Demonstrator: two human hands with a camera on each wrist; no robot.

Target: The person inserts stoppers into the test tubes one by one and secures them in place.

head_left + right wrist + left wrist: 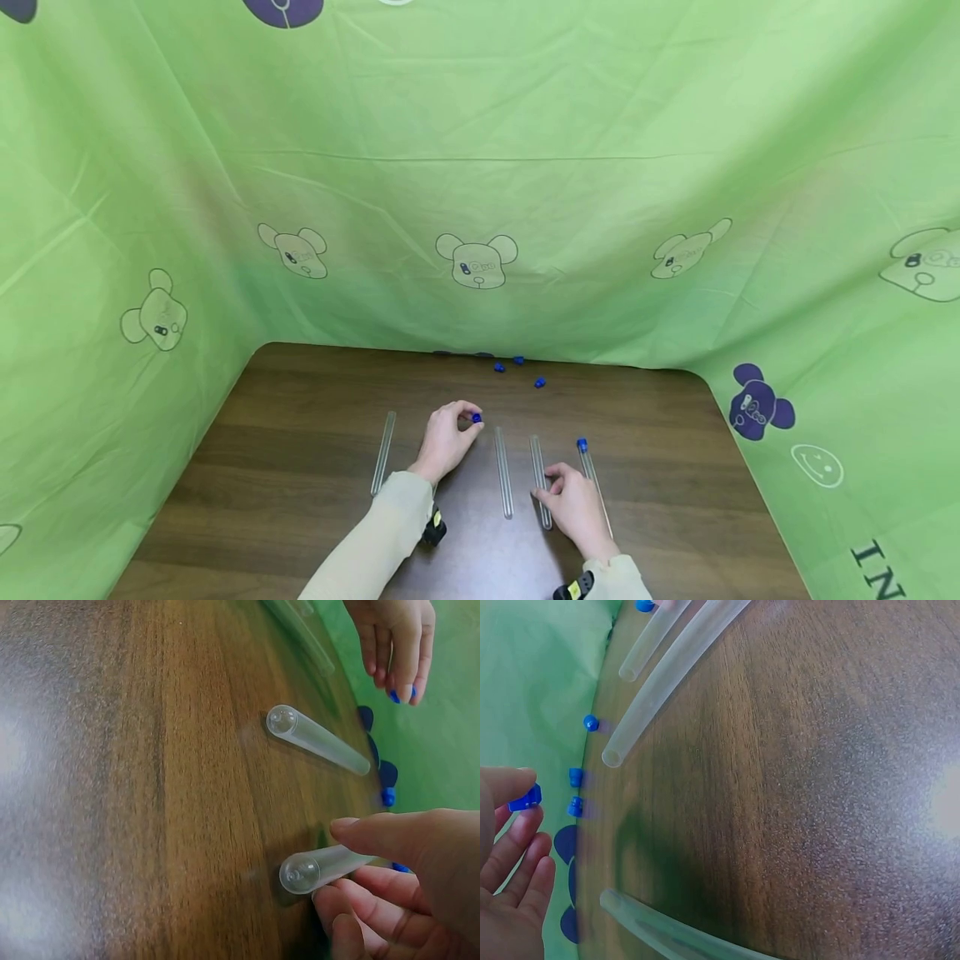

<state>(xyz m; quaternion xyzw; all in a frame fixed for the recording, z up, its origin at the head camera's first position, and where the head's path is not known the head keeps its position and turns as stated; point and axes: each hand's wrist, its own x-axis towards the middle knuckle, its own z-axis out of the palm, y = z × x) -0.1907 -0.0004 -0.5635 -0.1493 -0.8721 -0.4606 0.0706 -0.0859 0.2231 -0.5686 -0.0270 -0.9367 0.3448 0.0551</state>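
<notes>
My left hand pinches a small blue cap between thumb and fingertips, raised over the middle of the table. Low at the right, my right hand has thumb and fingers curled round a clear test tube, one on each side. That tube's rounded end faces the right wrist camera. Just left of it lies a second clear tube. Beyond the right hand is a tube with a blue cap on its far end, partly covered by the hand. Another clear tube lies left of my left forearm.
Three loose blue caps, one of them a cap nearest to me, lie by the far edge of the brown wooden table. A green printed cloth hangs behind and along both sides.
</notes>
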